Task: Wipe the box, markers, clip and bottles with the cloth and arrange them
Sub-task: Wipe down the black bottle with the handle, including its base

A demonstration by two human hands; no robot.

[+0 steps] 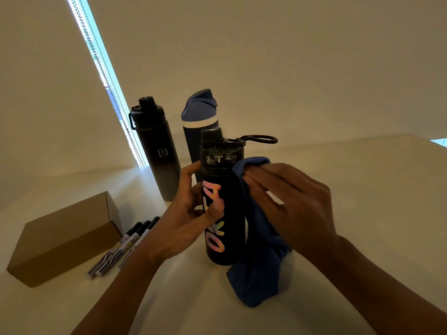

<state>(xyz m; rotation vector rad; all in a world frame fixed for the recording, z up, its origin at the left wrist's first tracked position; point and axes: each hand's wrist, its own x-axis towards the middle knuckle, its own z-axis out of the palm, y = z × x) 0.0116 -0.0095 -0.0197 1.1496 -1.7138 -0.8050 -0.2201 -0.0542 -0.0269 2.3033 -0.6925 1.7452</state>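
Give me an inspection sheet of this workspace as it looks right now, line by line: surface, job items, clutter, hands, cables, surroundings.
Surface: pale table, dimly lit, no spills seen.
Job's things: lettered bottle upright at the centre; blue cloth against its right side, draping to the table; black bottle and blue-capped bottle upright behind; closed cardboard box at left, markers lying side by side next to it; clip not seen.
Clutter: nothing seen.
Hands: left hand grips the lettered bottle; right hand holds the cloth against it.
Cables: nothing seen.
Surroundings: plain wall; bright window strip at left with a bead chain.
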